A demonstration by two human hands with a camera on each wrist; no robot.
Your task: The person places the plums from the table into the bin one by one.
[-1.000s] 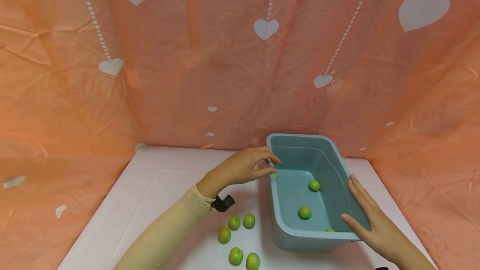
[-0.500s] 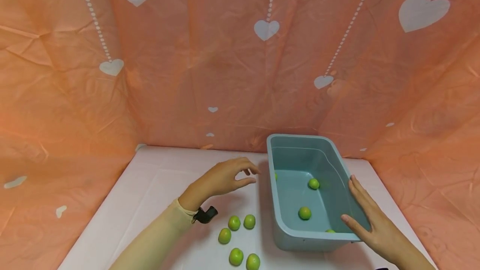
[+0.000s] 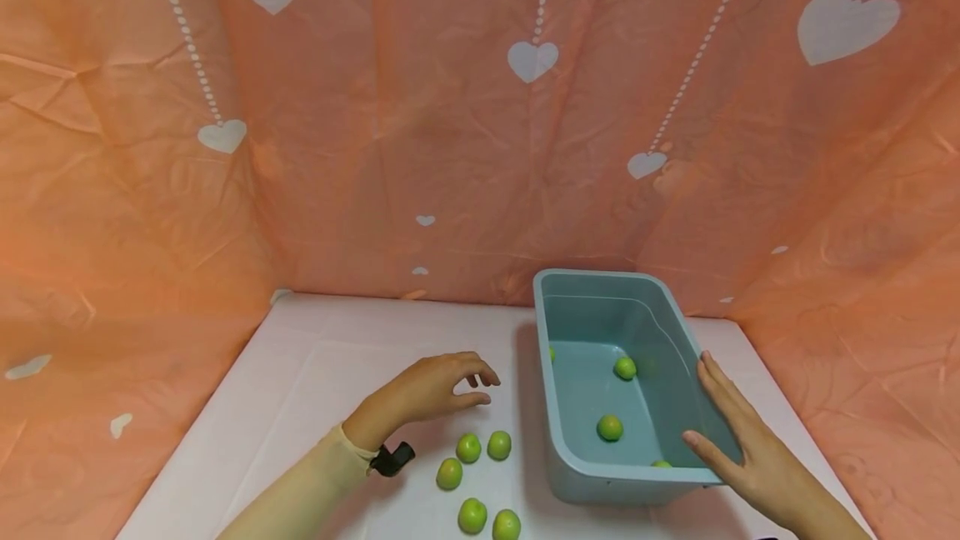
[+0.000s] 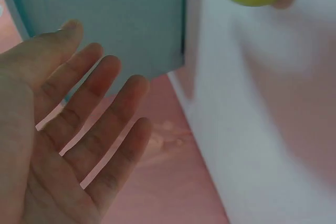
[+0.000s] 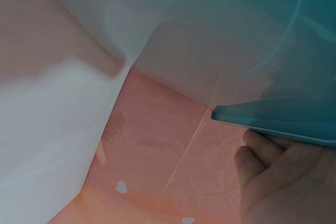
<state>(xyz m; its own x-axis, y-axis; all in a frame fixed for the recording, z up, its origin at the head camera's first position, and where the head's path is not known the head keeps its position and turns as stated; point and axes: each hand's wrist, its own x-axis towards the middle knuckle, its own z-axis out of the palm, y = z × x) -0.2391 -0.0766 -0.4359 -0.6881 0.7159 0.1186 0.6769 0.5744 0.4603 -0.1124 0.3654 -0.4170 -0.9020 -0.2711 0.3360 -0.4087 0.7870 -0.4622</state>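
Note:
My left hand [image 3: 435,386] hovers over the table with its fingers loosely bent and spread, nothing between them. In the left wrist view, the left hand [image 4: 79,114] shows an unoccupied palm. Just below it on the table lie several small round green fruits, among them one green fruit [image 3: 468,447] with another [image 3: 498,444] beside it. My right hand [image 3: 757,457] rests against the near right corner of a blue-grey plastic bin [image 3: 558,432], fingers extended along the rim. In the right wrist view, the fingertips [image 5: 252,156] touch beneath the rim. Several fruits sit inside, including one green fruit [image 3: 610,427].
A white-covered table [image 3: 337,357] bears the bin and fruits. Orange-pink cloth [image 3: 450,148] with pale hearts hangs at the back and both sides. A black device [image 3: 393,458] is strapped to the left wrist. Part of a dark object [image 3: 767,537] shows at the bottom edge.
My left hand has moved from the bin's left rim, leftward and nearer, to just beyond the loose fruits. One fruit inside the bin has shifted slightly. The right hand has stayed put.

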